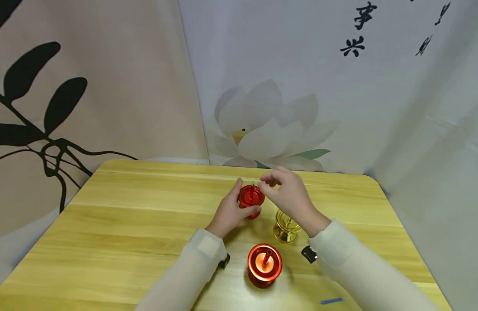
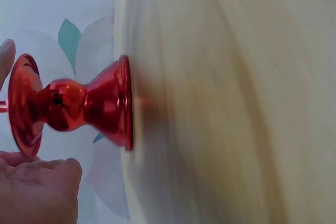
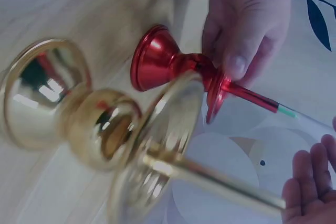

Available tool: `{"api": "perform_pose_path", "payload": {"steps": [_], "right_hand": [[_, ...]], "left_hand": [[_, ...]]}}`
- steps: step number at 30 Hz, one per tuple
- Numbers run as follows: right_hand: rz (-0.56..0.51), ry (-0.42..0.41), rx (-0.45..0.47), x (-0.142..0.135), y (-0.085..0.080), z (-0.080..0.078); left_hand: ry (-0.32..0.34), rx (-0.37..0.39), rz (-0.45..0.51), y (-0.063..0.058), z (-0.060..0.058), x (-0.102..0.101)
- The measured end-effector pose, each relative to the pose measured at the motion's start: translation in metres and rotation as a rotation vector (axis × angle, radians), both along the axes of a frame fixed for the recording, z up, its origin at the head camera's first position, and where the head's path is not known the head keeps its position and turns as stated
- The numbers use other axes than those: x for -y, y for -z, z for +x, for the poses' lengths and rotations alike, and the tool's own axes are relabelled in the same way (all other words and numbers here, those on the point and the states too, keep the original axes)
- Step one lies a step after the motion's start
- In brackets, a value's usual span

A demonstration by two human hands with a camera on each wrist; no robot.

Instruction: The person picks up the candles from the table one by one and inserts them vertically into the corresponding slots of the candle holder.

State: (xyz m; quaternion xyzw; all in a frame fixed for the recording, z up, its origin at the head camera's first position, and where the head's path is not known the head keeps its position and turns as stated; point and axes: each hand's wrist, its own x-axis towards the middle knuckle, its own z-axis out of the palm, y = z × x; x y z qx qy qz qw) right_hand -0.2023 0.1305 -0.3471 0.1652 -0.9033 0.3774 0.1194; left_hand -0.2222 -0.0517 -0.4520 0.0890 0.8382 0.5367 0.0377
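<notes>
Desk of pale yellow wood (image 1: 145, 224) stretches wide; left hand (image 1: 232, 211) holds a shiny red waisted metallic holder (image 1: 251, 196) near its far side, fingers and thumb around the dish! Right hand (image 1: 289, 192) hovers beside, fingers half-curled, grip impossible to tell! Shiny gold waisted metallic holder (image 1: 284, 226) stands close by, red-orange metallic holder (image 1: 264, 264) nearer; then flat blue strip (image 1: 331, 301), tiny green tip (image 3: 286, 111) atop the held holder's tube!

Noted soft light; glare marked the nearer red holder (image 1: 264, 267), faint shadows the counter (image 1: 126, 242); right-wrist view blurred the gold holder (image 3: 105, 127).
</notes>
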Motion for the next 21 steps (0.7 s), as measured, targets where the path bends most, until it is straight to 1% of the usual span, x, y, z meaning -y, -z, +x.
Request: {"api": "perform_pose_path", "payload": {"steps": [4, 8, 11, 14, 21], "right_hand": [[0.033, -0.003, 0.011, -0.013, -0.002, 0.010], [0.054, 0.003, 0.009, -0.028, -0.002, 0.018], [0.064, 0.018, 0.011, -0.039, 0.001, 0.023], [0.075, 0.031, 0.015, -0.050, 0.005, 0.030], [0.122, 0.072, 0.016, -0.076, 0.016, 0.046]], "left_hand": [[-0.007, -0.004, 0.006, -0.003, 0.009, 0.009], [0.003, -0.022, -0.001, -0.007, 0.020, 0.016], [0.013, -0.029, -0.031, -0.009, 0.028, 0.022], [0.024, -0.027, -0.031, -0.010, 0.035, 0.028], [0.058, -0.061, 0.005, -0.010, 0.051, 0.037]]}}
